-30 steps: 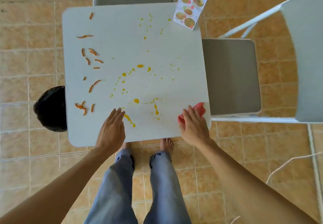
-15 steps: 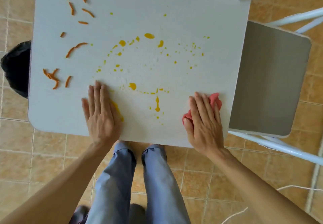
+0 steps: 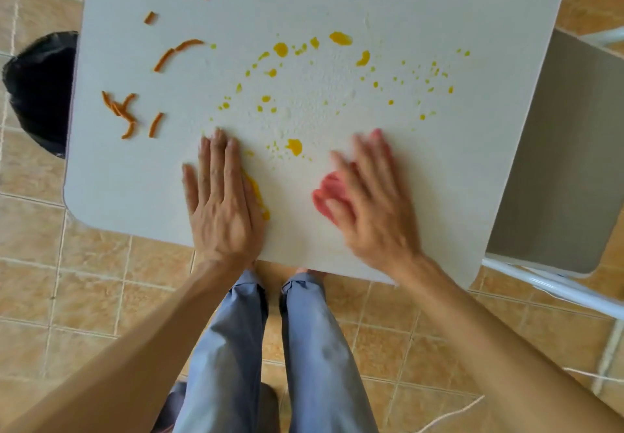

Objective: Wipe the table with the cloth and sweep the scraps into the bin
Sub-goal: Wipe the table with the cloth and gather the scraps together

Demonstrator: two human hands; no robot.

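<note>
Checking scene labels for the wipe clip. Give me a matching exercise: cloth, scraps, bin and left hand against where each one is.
Things:
1. cloth
2. scraps
3. bin
4. left hand

Places:
A. on the floor, at the left edge of the table
B. under the right hand, pressed on the table
C. flat on the table, by a yellow smear
D. scattered over the left part of the table

Pairs: 1-B, 2-D, 3-A, 4-C

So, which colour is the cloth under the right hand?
Pinkish red; the cloth shows best in the head view, beneath the right hand.
</note>
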